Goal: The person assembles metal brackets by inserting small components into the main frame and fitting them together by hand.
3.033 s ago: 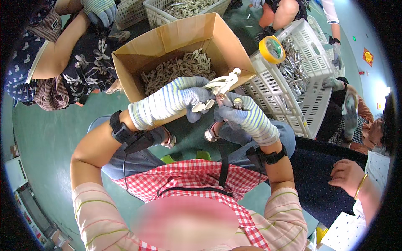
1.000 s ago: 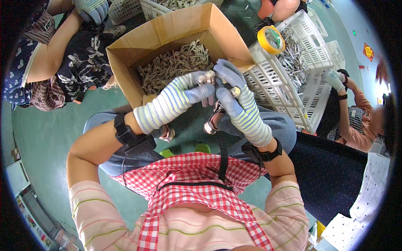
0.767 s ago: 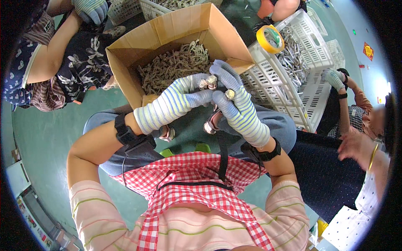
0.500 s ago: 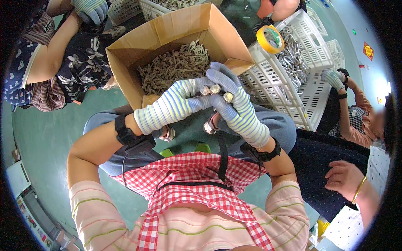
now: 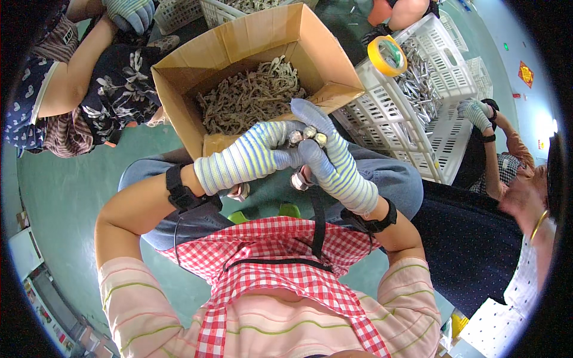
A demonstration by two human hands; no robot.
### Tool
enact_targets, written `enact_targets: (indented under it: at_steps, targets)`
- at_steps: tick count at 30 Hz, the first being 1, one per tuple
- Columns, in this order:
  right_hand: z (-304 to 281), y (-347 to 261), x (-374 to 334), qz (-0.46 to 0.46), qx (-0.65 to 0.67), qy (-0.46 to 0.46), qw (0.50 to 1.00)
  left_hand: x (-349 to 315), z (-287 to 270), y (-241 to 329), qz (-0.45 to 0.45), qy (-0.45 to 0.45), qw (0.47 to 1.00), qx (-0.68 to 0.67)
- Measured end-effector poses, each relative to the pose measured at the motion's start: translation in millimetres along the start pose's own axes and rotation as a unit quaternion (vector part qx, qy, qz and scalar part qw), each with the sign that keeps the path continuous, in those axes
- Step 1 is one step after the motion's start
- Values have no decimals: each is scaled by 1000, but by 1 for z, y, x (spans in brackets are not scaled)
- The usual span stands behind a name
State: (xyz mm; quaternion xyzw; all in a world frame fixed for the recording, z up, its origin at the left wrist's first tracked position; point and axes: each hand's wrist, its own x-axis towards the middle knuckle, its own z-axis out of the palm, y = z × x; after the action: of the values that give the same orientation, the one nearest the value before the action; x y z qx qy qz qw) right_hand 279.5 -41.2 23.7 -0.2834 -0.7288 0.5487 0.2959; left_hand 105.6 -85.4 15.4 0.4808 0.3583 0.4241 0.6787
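Both of my hands wear pale knit gloves with blue and yellow stripes and meet over the near edge of a cardboard box (image 5: 197,65). Between them is a small bunch of short rods (image 5: 310,132), whose round silvery and yellowish ends face up. My left hand (image 5: 250,152) pinches the bunch from the left, fingers closed. Around its right side curls my right hand (image 5: 334,155), with the thumb pressed near the ends. The gloves hide the rods' lengths. Inside the box lies a heap of dry, grey-brown twisted pieces (image 5: 245,98).
White plastic crates (image 5: 382,113) stand at the right, one holding many silvery rods (image 5: 418,86). A roll of yellow tape (image 5: 387,56) rests on the crate's rim. Co-workers sit at left and right; a gloved hand (image 5: 474,113) is beyond the crates. More crates (image 5: 179,18) stand behind the box.
My hands have drawn slightly nearer to me, and the rod ends now sit closer together. At the right, a co-worker's bare hand has moved up and away.
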Motion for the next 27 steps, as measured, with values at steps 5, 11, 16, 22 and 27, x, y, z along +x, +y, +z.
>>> enact_targets:
  at_steps: [5,11,16,22,27]
  targets:
    - [-8,5,5,-55,-118,-3,992,0,1,8,-55,-33,994,-93]
    - [-9,-7,5,-15,-90,18,996,3,-1,18,-94,-50,993,-49]
    - [-4,-14,7,94,97,48,990,11,-10,9,28,75,995,-53]
    - [-4,-16,8,258,247,-58,932,8,-6,11,33,128,987,-93]
    - [-3,-10,4,277,241,-83,927,8,3,5,36,118,992,-27]
